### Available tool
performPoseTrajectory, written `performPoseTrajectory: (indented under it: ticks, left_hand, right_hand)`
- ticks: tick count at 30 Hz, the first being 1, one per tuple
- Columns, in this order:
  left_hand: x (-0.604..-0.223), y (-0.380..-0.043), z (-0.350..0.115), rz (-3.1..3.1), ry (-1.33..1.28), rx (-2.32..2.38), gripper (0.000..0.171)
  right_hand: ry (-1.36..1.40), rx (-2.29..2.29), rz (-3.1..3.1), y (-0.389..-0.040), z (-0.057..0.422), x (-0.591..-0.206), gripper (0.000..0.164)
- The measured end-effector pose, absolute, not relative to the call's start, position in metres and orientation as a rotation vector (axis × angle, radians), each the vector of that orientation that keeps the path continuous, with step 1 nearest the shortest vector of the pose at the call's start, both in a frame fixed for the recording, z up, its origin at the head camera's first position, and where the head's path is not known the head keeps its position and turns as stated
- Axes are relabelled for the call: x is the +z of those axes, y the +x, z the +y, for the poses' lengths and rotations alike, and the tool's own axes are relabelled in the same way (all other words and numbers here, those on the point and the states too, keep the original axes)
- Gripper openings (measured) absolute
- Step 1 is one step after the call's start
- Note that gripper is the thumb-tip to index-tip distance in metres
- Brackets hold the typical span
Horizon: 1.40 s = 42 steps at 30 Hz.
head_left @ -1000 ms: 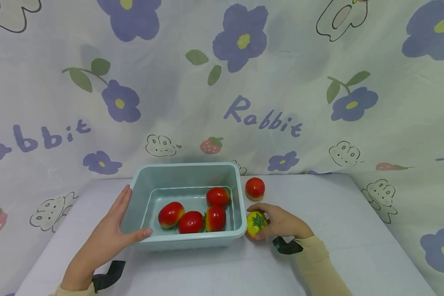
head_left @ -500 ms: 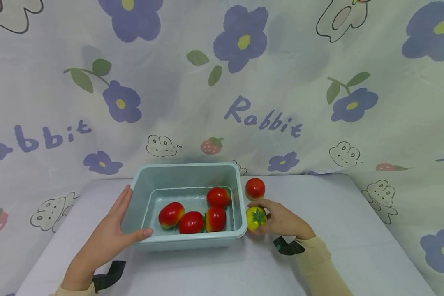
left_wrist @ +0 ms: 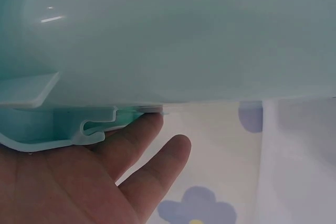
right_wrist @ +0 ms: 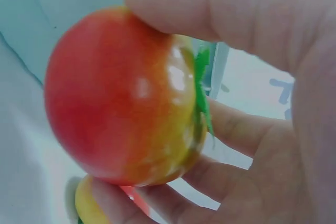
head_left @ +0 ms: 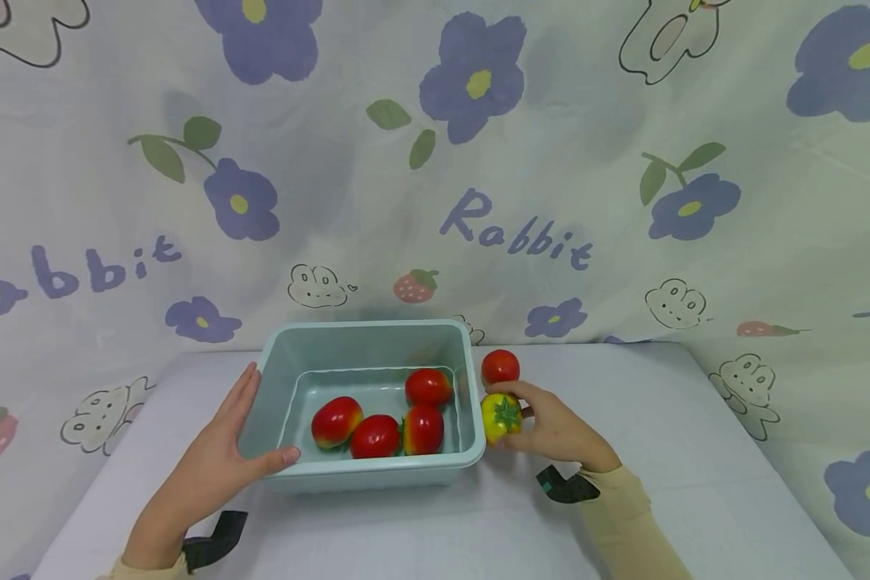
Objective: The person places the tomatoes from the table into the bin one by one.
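Note:
My right hand (head_left: 554, 423) pinches a toy tomato (right_wrist: 123, 98), red with a yellow top and green leaves, between thumb and fingers. In the head view its yellow end faces up, right beside the right wall of a pale blue-green plastic bin (head_left: 377, 326). My left hand (head_left: 210, 463) lies at the bin's front left corner, fingers straight along the left wall and thumb over the front rim. In the left wrist view the fingertips (left_wrist: 181, 145) show beneath the bin's edge. Inside the bin lie several red toy tomatoes (head_left: 374, 437).
Another red tomato (head_left: 501, 366) sits on the white-covered table (head_left: 696, 459), just behind my right hand. A cloth (head_left: 580, 161) printed with flowers and rabbits hangs behind the table. Black bands are worn at both wrists.
My right hand and the tomato in it have moved slightly up in the head view, along the bin's right side. The left hand and the bin have stayed put.

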State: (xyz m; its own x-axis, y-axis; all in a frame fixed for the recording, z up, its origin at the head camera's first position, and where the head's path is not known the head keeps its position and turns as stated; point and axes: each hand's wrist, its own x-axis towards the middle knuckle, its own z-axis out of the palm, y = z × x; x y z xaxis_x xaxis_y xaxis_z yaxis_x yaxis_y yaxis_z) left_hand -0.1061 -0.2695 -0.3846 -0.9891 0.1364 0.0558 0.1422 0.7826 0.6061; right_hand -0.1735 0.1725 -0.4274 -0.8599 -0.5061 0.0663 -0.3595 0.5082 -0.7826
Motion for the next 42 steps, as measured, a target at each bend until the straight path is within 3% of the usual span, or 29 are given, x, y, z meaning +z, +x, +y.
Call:
performPoseTrajectory:
  ticks: [18,42]
  left_hand:
    - [-0.384,-0.106,-0.268,-2.953,-0.234,-0.998,0.118]
    - [-0.386,-0.107,-0.271,-2.942,-0.258,-1.012,0.118]
  right_hand:
    - [-0.698,-1.377,2.686,-0.166,0.169,-0.412,0.070]
    - [-0.780,-1.594,2.766,-0.151,0.168,-0.390,0.066]
